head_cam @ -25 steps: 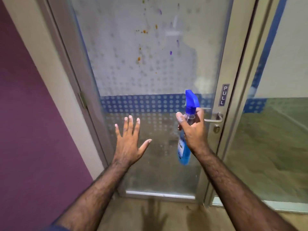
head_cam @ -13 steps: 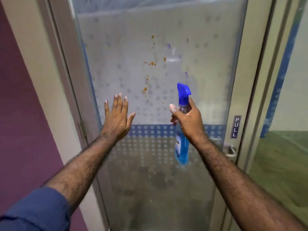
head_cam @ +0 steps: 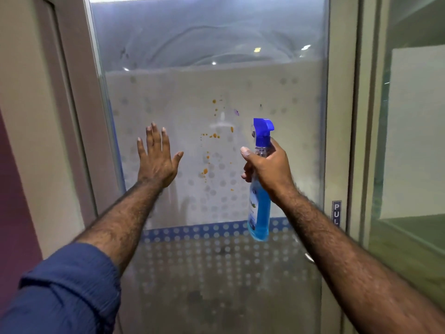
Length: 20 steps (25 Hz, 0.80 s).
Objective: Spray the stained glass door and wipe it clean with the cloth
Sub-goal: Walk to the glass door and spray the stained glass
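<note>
A frosted glass door (head_cam: 277, 92) fills the middle of the view, set in a pale metal frame (head_cam: 340, 116). The door's upper part is clear glass; below that it is frosted with faint dots, and a blue dotted band (head_cam: 204, 231) runs across it lower down. To the left of the door stands a cream wall (head_cam: 31, 116) with a purple wall (head_cam: 12, 213) beside it. To the right of the door is a glass panel (head_cam: 409, 141). A small sign (head_cam: 336, 213) reading "PUL", partly hidden by an arm, sits on the frame at the door's right edge.

A blue sleeve (head_cam: 65, 290) covers the left upper arm. The left hand (head_cam: 157, 162) is raised flat toward the door's left side, fingers (head_cam: 154, 136) straight and slightly spread, holding nothing. Whether the palm touches the glass cannot be told.

The right hand (head_cam: 268, 171) is before the door's right half, its fingers wrapped round the neck of a spray bottle (head_cam: 260, 213). The bottle holds blue liquid and has a blue trigger head pointing at the door.

Orange stains (head_cam: 212, 135) and a few purple specks (head_cam: 236, 112) dot the frosted glass between the two hands.
</note>
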Each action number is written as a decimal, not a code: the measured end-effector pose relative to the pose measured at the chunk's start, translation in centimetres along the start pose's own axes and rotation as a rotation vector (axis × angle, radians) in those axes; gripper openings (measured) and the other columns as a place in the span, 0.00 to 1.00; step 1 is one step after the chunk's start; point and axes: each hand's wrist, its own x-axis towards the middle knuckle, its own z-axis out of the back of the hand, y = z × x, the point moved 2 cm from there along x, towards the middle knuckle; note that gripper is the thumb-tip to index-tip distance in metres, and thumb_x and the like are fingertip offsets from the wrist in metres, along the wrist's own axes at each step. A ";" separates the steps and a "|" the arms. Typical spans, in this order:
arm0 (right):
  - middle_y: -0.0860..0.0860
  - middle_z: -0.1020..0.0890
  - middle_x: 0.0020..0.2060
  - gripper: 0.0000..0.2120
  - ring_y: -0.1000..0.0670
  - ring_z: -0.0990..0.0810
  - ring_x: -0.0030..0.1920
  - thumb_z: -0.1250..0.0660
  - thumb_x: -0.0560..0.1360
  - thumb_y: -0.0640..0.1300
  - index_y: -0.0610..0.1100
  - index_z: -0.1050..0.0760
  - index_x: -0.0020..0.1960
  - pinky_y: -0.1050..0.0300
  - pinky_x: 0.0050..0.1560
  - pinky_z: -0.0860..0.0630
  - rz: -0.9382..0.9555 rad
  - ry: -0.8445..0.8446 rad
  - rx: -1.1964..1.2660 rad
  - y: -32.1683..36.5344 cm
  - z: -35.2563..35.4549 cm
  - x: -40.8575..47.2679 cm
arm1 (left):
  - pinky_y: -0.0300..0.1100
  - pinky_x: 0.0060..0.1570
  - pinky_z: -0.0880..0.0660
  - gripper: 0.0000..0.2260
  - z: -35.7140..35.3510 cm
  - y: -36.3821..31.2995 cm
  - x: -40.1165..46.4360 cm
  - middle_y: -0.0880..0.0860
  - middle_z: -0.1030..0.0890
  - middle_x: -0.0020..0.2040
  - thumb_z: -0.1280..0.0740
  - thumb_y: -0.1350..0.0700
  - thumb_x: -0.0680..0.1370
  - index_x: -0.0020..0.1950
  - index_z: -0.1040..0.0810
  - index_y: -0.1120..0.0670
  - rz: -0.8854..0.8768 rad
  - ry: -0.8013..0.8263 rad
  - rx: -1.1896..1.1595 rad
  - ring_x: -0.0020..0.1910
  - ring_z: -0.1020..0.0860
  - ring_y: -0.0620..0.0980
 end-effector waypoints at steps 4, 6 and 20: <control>0.46 0.21 0.37 0.16 0.48 0.21 0.34 0.26 0.81 0.43 0.45 0.23 0.67 0.50 0.38 0.16 -0.015 -0.019 0.021 0.6 -1.4 1.0 | 0.70 0.82 0.54 0.37 -1.0 0.1 2.0 0.64 0.56 0.87 0.49 0.38 0.86 0.86 0.54 0.61 -0.001 -0.042 -0.016 0.86 0.56 0.63; 0.46 0.22 0.37 0.14 0.48 0.22 0.33 0.26 0.81 0.43 0.45 0.23 0.65 0.51 0.36 0.18 -0.011 -0.034 0.007 1.1 -1.9 1.3 | 0.70 0.82 0.55 0.37 -1.6 0.0 2.8 0.64 0.56 0.87 0.49 0.38 0.86 0.86 0.55 0.61 0.010 -0.079 -0.039 0.86 0.55 0.64; 0.41 0.18 0.34 0.18 0.45 0.18 0.29 0.29 0.82 0.58 0.42 0.27 0.50 0.53 0.34 0.19 0.003 -0.093 -0.211 2.5 -4.6 0.7 | 0.70 0.82 0.56 0.38 -5.1 0.4 4.8 0.62 0.58 0.87 0.49 0.37 0.85 0.86 0.60 0.55 -0.005 -0.182 -0.145 0.86 0.57 0.64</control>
